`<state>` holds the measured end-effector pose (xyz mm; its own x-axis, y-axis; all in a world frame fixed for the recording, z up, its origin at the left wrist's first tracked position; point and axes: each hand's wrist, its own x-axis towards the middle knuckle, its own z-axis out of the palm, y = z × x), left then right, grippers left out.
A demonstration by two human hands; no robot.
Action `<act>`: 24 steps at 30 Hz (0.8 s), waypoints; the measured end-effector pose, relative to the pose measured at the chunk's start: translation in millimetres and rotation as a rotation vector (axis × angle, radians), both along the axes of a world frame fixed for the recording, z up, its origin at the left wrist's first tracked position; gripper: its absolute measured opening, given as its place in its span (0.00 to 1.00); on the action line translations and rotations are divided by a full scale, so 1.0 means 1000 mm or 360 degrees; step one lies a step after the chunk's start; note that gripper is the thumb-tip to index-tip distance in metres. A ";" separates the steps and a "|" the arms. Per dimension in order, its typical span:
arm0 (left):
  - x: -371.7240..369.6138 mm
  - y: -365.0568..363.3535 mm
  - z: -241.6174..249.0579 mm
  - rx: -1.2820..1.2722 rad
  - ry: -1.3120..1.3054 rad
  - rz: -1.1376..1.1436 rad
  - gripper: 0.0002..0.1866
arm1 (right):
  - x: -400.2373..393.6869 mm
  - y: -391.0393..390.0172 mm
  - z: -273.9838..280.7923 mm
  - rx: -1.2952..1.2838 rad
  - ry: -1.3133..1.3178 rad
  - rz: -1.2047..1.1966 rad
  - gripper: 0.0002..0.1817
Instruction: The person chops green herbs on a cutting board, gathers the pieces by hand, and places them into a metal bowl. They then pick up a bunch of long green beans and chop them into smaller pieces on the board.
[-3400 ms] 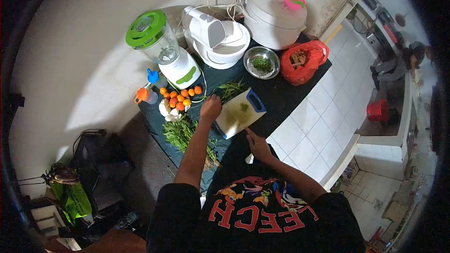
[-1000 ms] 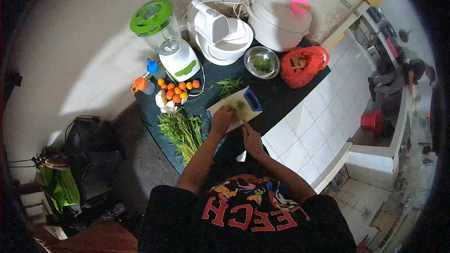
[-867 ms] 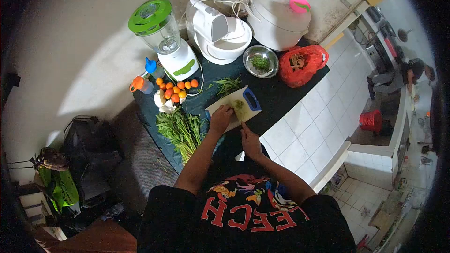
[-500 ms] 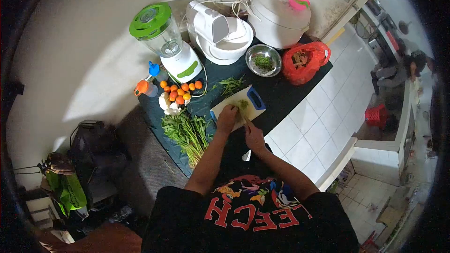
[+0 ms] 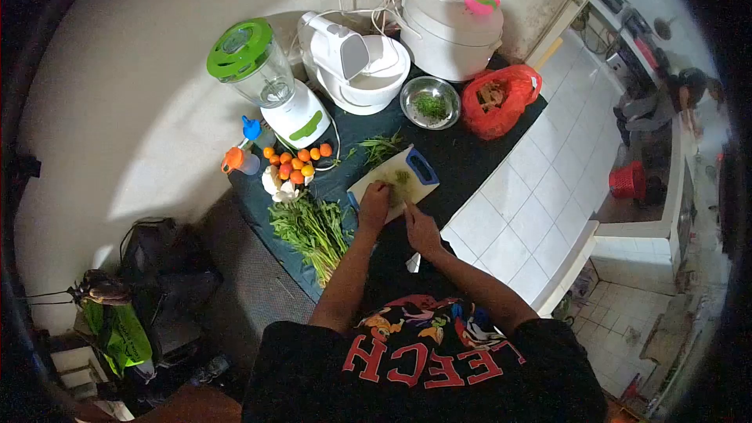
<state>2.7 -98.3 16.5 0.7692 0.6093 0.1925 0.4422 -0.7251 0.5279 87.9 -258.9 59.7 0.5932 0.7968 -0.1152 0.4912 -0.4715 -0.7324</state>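
A white cutting board (image 5: pixel 420 189) with blue ends lies on the dark tablecloth, and finely chopped greens (image 5: pixel 403 177) are on it. My left hand (image 5: pixel 374 205) is closed at the board's near left side, its fingertips curled over greens that it mostly hides. My right hand (image 5: pixel 424 233) grips a knife (image 5: pixel 406 201) at the near edge of the board, the blade close to the left fingers. Loose leafy sprigs (image 5: pixel 381 149) rest just beyond the board. To the left lies a large bunch of leafy greens (image 5: pixel 312 236).
Behind the board are a metal bowl (image 5: pixel 430 103) with chopped greens, a red plastic bag (image 5: pixel 498 102), a stand mixer (image 5: pixel 338 51), a blender (image 5: pixel 294 113) and a white lidded pot (image 5: pixel 452 31). Orange tomatoes (image 5: pixel 296 163), garlic (image 5: pixel 280 185) and an orange-capped bottle (image 5: pixel 240 160) stand left.
The view has shifted slightly, so the items at the back appear a little further left. Both hands stay at the board, with only small movement of the fingers and knife.
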 end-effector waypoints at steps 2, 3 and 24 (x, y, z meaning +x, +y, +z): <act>0.002 0.000 -0.002 -0.0072 0.0027 -0.0001 0.11 | -0.007 -0.008 0.017 -0.0217 0.0043 0.0014 0.24; 0.001 -0.002 -0.006 -0.0075 0.0028 0.0001 0.11 | -0.008 -0.010 0.011 -0.0220 0.0043 0.0016 0.24; -0.001 -0.003 0.014 0.0000 0.0092 0.0025 0.10 | -0.006 0.012 0.012 -0.0148 0.0026 -0.0045 0.23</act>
